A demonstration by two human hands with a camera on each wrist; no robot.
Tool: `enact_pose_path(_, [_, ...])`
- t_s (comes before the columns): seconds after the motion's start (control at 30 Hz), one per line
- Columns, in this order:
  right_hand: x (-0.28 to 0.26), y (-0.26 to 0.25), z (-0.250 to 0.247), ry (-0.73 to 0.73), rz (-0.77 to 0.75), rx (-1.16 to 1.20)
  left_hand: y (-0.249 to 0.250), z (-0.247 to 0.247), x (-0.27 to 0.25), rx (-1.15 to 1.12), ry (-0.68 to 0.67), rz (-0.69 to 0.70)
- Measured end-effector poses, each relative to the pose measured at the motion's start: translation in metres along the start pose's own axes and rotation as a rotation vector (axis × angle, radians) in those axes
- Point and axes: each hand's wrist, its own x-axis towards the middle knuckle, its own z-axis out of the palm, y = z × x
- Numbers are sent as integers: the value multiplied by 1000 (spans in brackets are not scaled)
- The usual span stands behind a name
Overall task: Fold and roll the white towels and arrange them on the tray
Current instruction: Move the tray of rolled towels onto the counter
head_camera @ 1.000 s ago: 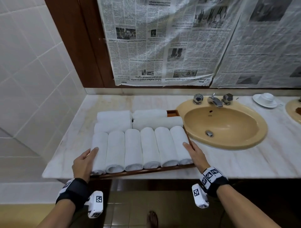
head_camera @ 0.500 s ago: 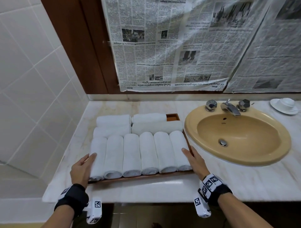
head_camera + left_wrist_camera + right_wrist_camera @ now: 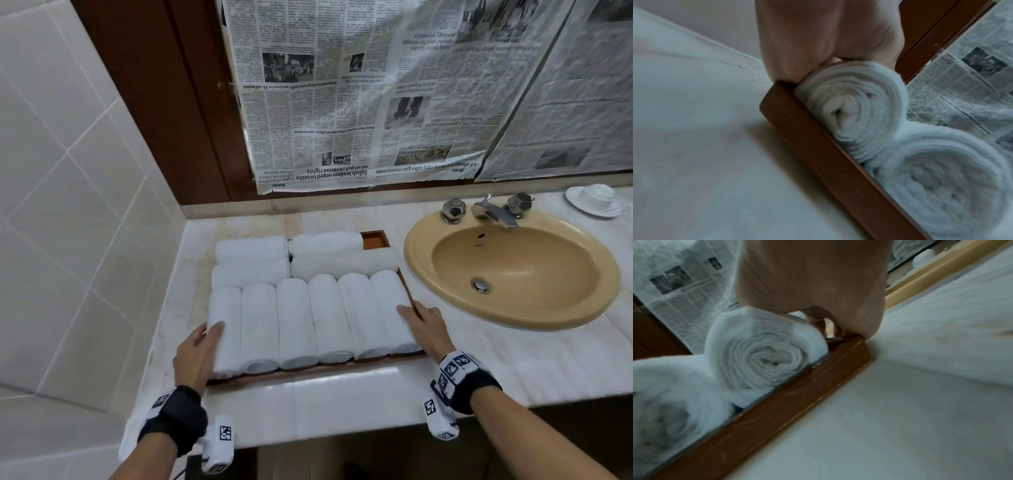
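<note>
We're looking down at a wooden tray [image 3: 308, 370] sitting on the pale marble surface [image 3: 342, 407], just left of the tan sink [image 3: 513, 270]. Tray is packed with rolled white towels [image 3: 327, 318]: front row of six rolls lying side by side, ends toward us; behind them four more rolls laid crosswise in two rows of two. Small bare patch of tray shows at the far right corner.

Left hand [image 3: 197, 353] is at the tray's left edge, thumb lying on top of the leftmost towel [image 3: 224, 325], fingers down along its outer side. Left wrist view shows the palm against that roll's end and the tray's corner rim; we see a grip on the tray edge and towel together, fingers curled.

Right hand [image 3: 423, 325] mirrors it at the right edge: thumb on the rightmost towel [image 3: 390, 308], fingers going down outside the tray rim. Right wrist view shows fingertips [image 3: 835, 331] touching the rim, heel of the hand on the surface next to the corner. Grip reads as closed around the tray's side.

Tray base looks flat on the surface; we can't tell if it's lifted at all.

Background: newspaper sheets [image 3: 359, 96] taped over the wall above the surface, faucet [image 3: 493, 212] at the sink's back, white cup and saucer [image 3: 594, 200] at far right.
</note>
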Motion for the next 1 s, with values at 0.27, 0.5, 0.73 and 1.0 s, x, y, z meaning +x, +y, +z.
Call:
enact_pose_path(0.27, [0, 1, 7, 17, 35, -6, 11, -4, 8, 104, -31, -45])
enact_pose_path(0.5, [-14, -18, 17, 209, -199, -483, 13, 13, 2, 466, -73, 267])
enact_pose_path(0.73, [-25, -53, 67, 4, -402, -871, 16, 67, -30, 1010, -200, 346])
enact_pose_path(1.0, [-26, -62, 82, -1, -375, -877, 25, 84, -31, 1033, -240, 340])
